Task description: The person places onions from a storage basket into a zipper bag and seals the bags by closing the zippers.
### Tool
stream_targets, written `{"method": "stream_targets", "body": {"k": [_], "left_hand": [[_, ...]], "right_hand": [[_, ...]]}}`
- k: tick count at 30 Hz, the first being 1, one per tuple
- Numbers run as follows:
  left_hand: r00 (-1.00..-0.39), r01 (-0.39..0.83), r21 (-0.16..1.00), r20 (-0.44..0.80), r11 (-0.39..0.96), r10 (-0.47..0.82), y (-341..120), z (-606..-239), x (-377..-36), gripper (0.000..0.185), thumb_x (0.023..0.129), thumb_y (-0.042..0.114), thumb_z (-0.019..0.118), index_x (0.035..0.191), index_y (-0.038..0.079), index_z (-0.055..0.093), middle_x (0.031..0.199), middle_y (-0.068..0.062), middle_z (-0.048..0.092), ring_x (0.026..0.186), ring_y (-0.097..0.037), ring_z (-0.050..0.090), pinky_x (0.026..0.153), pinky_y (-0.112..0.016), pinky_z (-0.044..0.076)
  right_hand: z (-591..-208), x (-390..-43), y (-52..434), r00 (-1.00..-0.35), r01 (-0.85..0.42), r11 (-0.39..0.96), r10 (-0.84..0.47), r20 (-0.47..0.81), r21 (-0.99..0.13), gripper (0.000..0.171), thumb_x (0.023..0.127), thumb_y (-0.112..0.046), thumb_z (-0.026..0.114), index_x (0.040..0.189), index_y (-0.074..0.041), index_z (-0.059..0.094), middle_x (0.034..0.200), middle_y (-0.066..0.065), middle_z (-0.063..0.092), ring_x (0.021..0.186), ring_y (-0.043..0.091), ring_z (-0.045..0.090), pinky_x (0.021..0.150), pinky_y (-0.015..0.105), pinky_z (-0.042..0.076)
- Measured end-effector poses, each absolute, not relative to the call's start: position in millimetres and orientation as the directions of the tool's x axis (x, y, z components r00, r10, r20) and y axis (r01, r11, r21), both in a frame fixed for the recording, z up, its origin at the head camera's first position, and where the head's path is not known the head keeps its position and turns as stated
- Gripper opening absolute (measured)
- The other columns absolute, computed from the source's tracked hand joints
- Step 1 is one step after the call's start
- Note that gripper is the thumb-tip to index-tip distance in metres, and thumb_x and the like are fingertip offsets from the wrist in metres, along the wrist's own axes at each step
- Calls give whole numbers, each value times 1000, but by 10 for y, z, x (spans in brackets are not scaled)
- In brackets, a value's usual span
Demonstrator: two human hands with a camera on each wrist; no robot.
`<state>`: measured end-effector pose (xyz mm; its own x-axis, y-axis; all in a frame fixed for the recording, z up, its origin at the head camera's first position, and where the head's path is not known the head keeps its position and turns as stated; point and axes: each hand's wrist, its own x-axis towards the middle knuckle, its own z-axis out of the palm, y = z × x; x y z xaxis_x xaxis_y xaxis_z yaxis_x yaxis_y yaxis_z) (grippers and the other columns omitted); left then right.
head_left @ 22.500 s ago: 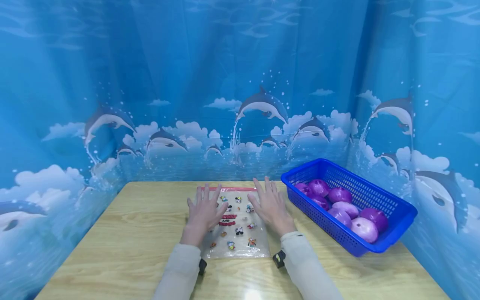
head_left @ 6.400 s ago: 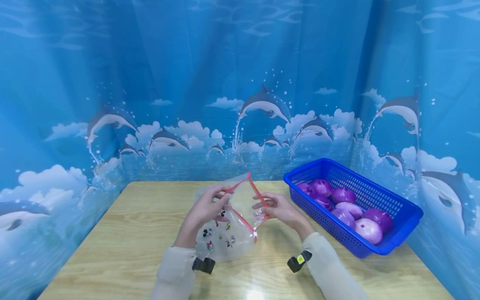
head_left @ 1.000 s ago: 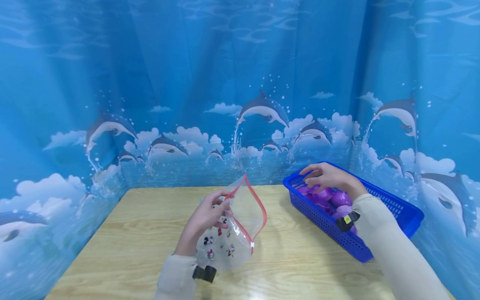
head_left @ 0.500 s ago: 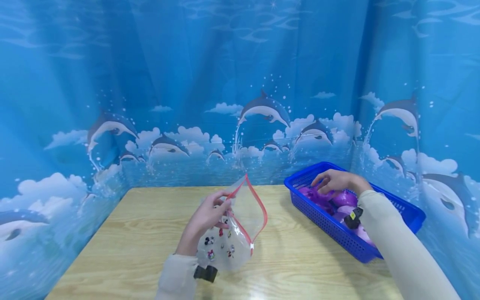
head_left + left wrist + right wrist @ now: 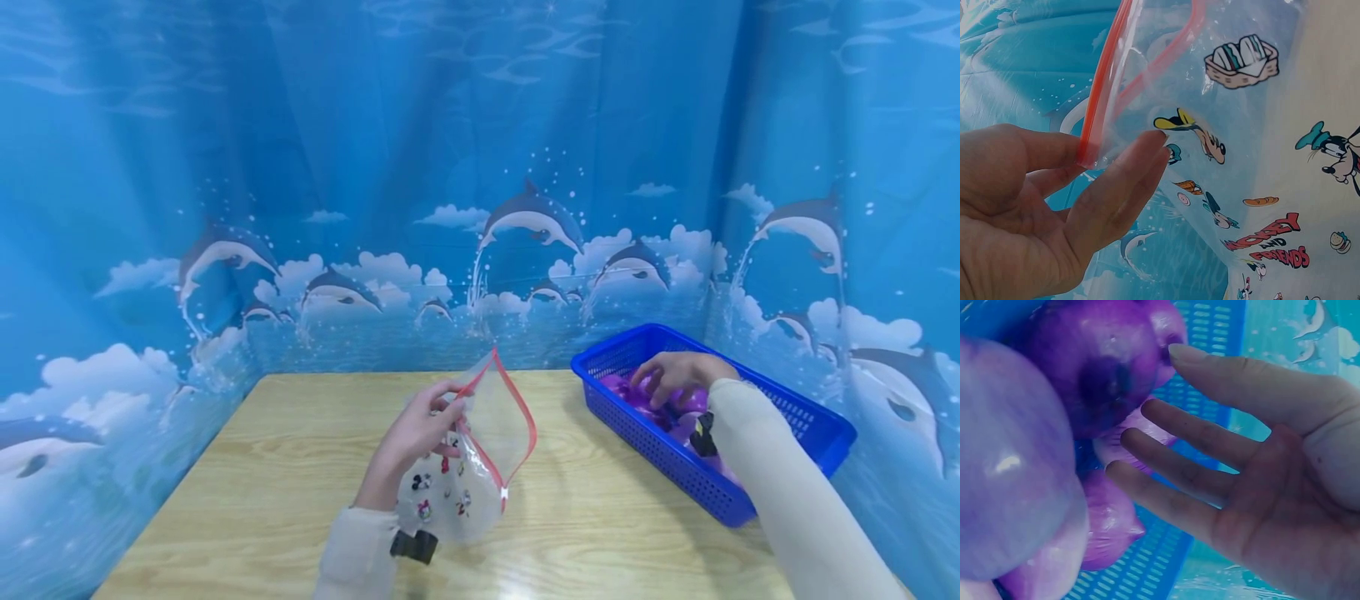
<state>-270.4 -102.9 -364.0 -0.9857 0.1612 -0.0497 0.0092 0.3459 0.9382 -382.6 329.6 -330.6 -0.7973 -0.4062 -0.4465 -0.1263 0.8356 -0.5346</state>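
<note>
In the head view, the left hand [image 5: 416, 433] pinched the clear zip bag [image 5: 468, 467] at its red rim above the table [image 5: 247, 500]. At three o'clock, the right hand [image 5: 678, 375] reached into the blue basket [image 5: 810, 425].

The left wrist view showed thumb and fingers [image 5: 1119, 194] pinching that rim.

In the right wrist view, the fingers [image 5: 1185, 462] were spread, released, just beside the purple onions [image 5: 1094, 369].

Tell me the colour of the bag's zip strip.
Red-orange, on the clear bag; the left wrist view shows the zip strip best.

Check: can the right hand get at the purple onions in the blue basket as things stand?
Probably yes. The right hand is open inside the blue basket, fingers spread just short of the purple onions, nothing between them and no lid.
</note>
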Motion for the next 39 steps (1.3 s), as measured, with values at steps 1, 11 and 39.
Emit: {"method": "stream_targets", "body": {"k": [1,11,39], "left_hand": [[-985,10,939,-49,343,163,-1031,-3640,-2706,33,107,22,55,140,19,58,107,-16,62,89,-24,69,63,-34,66],[-984,13,944,-47,331,173,-1045,-3648,-2714,33,108,20,54,140,17,58,104,-16,62,88,-23,69,63,-35,67],[-984,9,944,-50,331,169,-1048,-3638,-2721,33,108,21,54,140,17,58,106,-17,61,88,-24,69,63,-35,67]], "right_hand": [[-3324,-3830,3302,-801,-116,838,-397,-449,-534,59,87,-6,74,143,-3,56,144,30,54,127,40,57,99,52,61],[-3398,-3850,3289,-812,-11,851,-315,-492,-525,57,84,-6,77,139,-7,61,144,29,47,124,41,57,97,50,62],[-3343,-3854,3342,-803,68,824,-289,-521,-562,65,80,-8,85,140,-12,60,139,26,47,108,33,65,89,48,65]]}}
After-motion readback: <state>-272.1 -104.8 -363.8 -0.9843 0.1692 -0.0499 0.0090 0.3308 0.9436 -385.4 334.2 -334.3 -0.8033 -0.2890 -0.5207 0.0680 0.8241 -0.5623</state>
